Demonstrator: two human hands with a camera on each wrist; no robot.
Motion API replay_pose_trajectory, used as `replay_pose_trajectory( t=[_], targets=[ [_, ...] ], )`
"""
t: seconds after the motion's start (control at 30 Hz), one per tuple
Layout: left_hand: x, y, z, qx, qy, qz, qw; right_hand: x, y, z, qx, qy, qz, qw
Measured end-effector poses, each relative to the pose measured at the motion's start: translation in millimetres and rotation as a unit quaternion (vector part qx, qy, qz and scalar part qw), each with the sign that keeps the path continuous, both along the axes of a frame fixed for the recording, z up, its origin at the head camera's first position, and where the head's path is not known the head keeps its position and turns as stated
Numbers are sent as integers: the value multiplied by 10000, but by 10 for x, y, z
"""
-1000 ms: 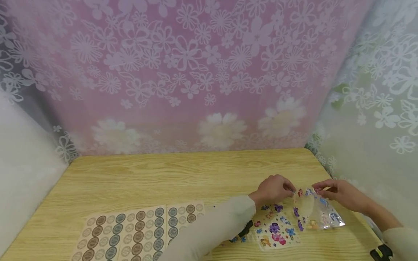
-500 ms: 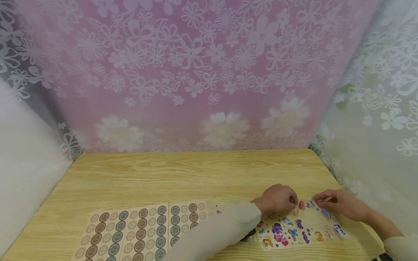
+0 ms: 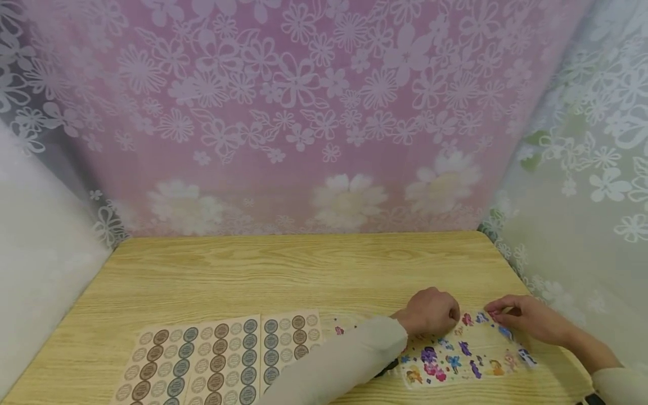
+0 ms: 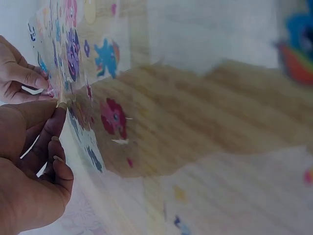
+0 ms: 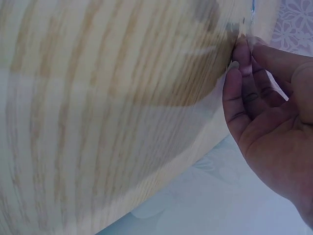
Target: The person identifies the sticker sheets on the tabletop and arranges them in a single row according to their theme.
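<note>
A clear sticker sheet point(image 3: 464, 348) printed with colourful cartoon ponies lies at the table's right side. My left hand point(image 3: 430, 311) pinches its far edge; in the left wrist view this left hand point(image 4: 34, 161) has thumb and forefinger tips together at the sheet. Farther right along that edge, my right hand point(image 3: 529, 319) pinches the sheet between thumb and fingers. The right wrist view shows the right hand point(image 5: 274, 98) close to the tabletop, the sheet seen nearly edge-on. My left forearm and sleeve hide things beneath them.
Paper sheets of round brown and grey labels point(image 3: 217, 360) lie at the left front of the wood-grain table point(image 3: 283, 264). Another clear sheet with small stickers point(image 3: 338, 330) is partly under the left sleeve point(image 3: 344, 360). Floral curtains point(image 3: 329, 112) enclose the table.
The sticker sheet, raised and bent between both hands a second ago, has come down flatter onto the table. Both hands lowered with it; over the last half second they barely moved.
</note>
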State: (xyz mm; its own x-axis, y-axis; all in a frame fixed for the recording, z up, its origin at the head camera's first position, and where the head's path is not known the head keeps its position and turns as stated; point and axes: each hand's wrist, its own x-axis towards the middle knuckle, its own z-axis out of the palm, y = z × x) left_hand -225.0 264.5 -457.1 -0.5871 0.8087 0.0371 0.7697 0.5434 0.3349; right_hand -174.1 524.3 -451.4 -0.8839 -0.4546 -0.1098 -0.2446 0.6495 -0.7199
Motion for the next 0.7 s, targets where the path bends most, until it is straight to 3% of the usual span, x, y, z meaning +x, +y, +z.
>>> replay_pose_trajectory(
  t=[0.2, 0.7],
  targets=[
    [6, 7, -3, -59, 57, 106, 9999, 11, -12, 13, 52, -22, -145, 9999],
    [-26, -23, -46, -37, 438, -29, 9990, 44, -79, -1, 190, -227, -605, 9977]
  ],
)
